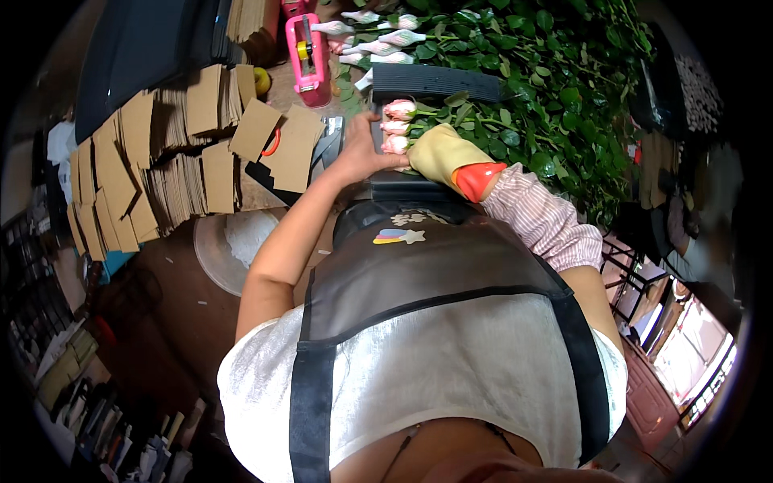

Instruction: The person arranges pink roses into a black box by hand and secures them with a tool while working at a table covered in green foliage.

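Three pale pink roses point(394, 127) lie in a row inside a dark grey trough, heads to the left and leafy stems to the right. My bare left hand point(360, 153) spans the left end of the row, thumb and fingers spread apart beside the blooms. In a yellow glove with an orange cuff, my right hand point(445, 154) curls at the stem just behind the nearest bloom; its fingertips are partly hidden. The trough's far ridged wall point(435, 83) stands beyond the roses, and its near wall point(411, 191) lies against my apron.
Leafy rose stems point(555, 88) heap up at the right. Several roses in white net sleeves point(386, 44) lie beyond the trough. Left of it stand a pink tape dispenser point(308, 64) and stacked brown cardboard pieces point(153, 153). A round pale basin point(229, 248) sits lower left.
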Demonstrator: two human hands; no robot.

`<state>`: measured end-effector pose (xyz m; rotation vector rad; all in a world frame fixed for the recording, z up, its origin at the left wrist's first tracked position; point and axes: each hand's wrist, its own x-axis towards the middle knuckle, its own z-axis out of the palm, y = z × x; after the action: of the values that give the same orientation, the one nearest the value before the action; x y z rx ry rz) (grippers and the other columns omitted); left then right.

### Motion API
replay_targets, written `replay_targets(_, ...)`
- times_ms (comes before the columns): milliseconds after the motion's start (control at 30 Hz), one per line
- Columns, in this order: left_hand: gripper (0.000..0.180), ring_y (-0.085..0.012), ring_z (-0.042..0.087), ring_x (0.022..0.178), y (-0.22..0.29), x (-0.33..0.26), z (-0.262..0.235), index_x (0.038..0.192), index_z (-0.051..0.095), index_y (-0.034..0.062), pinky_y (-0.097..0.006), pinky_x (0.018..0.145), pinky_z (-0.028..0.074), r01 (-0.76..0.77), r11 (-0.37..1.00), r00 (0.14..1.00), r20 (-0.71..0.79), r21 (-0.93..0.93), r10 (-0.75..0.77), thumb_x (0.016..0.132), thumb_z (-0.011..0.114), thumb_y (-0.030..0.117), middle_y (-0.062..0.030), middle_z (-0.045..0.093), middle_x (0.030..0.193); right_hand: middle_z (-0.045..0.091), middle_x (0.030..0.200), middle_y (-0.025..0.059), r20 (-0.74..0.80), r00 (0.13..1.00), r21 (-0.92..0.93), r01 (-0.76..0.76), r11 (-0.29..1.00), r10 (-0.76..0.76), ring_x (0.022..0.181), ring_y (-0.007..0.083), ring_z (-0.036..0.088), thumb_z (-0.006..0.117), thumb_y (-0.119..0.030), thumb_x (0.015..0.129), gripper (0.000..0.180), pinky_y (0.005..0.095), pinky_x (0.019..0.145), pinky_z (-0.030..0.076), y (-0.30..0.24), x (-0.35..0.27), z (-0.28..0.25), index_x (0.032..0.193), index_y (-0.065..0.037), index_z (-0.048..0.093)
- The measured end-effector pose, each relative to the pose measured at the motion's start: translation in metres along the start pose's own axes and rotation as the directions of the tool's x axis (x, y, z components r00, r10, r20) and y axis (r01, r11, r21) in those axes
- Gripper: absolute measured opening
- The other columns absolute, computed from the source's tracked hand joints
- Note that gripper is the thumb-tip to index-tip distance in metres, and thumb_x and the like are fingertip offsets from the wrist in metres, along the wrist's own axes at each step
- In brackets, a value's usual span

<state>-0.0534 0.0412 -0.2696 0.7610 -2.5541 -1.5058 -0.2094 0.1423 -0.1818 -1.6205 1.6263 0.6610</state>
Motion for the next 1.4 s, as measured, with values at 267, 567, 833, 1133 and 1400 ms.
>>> replay_targets(267,0.107,-0.0404,0.034,0.131,-0.017,-0.004,0.005,0.141,0.026,-0.0011,-0.044,0.114,0.030,-0.196,0.979,0.980,0.036,0.046,0.195,0.067,0.091,0.041,-0.0236,0.036,0.135,0.073,0.092,0.0143,-0.483,0.866,0.356,0.063,0.932,0.126,0.087,0.0358,0.071,0.060,-0.030,0.094,0.026,0.0481,0.078,0.056,0.010,-0.044,0.012,0.106,-0.010,0.069)
replay_targets(567,0.104,-0.0517,0.021,0.143,-0.011,-0.001,0.002,0.143,0.030,0.0034,-0.051,0.119,0.026,-0.146,0.989,0.985,0.100,0.020,0.144,0.066,0.091,0.038,-0.0343,0.024,0.147,0.073,0.113,0.0144,-0.083,0.978,0.203,-0.173,0.964,0.193,0.105,0.0298,0.072,0.058,-0.018,0.094,0.039,0.0445,0.083,0.057,0.001,-0.009,0.007,0.132,-0.009,0.059)
replay_targets(833,0.100,-0.0488,0.022,0.145,-0.012,0.010,0.003,0.142,0.038,0.0023,-0.052,0.119,0.026,-0.027,0.999,0.991,0.127,-0.021,0.029,0.067,0.091,0.042,-0.0325,0.024,0.149,0.072,0.114,0.0161,-0.177,0.978,0.126,-0.093,0.988,0.115,0.103,0.0313,0.071,0.053,-0.021,0.095,0.036,0.0421,0.086,0.056,-0.002,-0.019,0.000,0.127,-0.008,0.064)
replay_targets(1133,0.075,-0.0414,0.029,0.142,-0.021,0.004,0.021,0.134,0.050,0.0087,-0.044,0.117,0.028,-0.112,0.986,0.990,-0.098,-0.122,0.100,0.074,0.087,0.037,-0.0284,0.031,0.145,0.074,0.108,0.0172,-0.308,0.878,0.413,-0.223,0.883,0.366,0.103,0.0335,0.071,0.052,-0.023,0.096,0.030,0.0477,0.086,0.055,0.005,-0.024,0.002,0.117,-0.006,0.066)
replay_targets(1400,0.065,-0.0388,0.026,0.143,-0.017,0.010,0.021,0.126,0.057,0.0080,-0.043,0.117,0.027,-0.084,0.993,0.995,-0.057,-0.086,0.079,0.076,0.086,0.036,-0.0259,0.033,0.145,0.070,0.123,0.0164,-0.098,0.923,0.477,-0.286,0.831,0.373,0.109,0.0328,0.069,0.047,-0.022,0.098,0.038,0.0415,0.094,0.052,0.000,-0.024,-0.021,0.125,-0.003,0.064)
